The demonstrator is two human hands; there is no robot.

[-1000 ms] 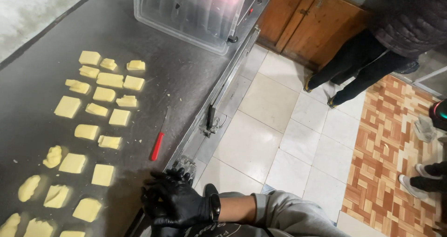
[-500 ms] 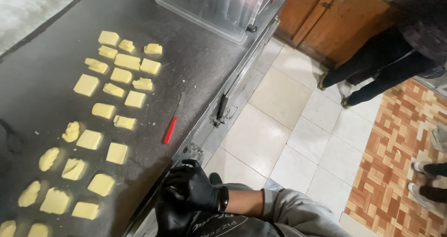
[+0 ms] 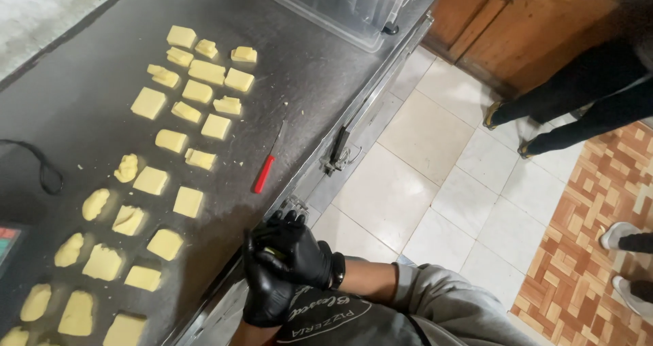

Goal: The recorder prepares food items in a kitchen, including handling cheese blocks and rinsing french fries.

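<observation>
Since the earlier frame my view has swung right; both hands, left hand (image 3: pixel 266 293) and right hand (image 3: pixel 297 252), stay clasped together at the surface (image 3: pixel 299 80) edge, seemingly pressing a small dough bit, though I cannot tell for sure. Many cut dough pieces (image 3: pixel 178 142) lie ahead-left of them, a red-handled knife (image 3: pixel 266 170) just beyond; shaping looks barely started.

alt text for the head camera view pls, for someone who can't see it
Two hands in black gloves, the right hand clasped over the left hand, press together at the edge of a dark metal counter. Rows of pale yellow dough pieces lie on the counter, with a red-handled knife beside them and a clear plastic container at the far end. Another person's legs stand on the tiled floor.
</observation>
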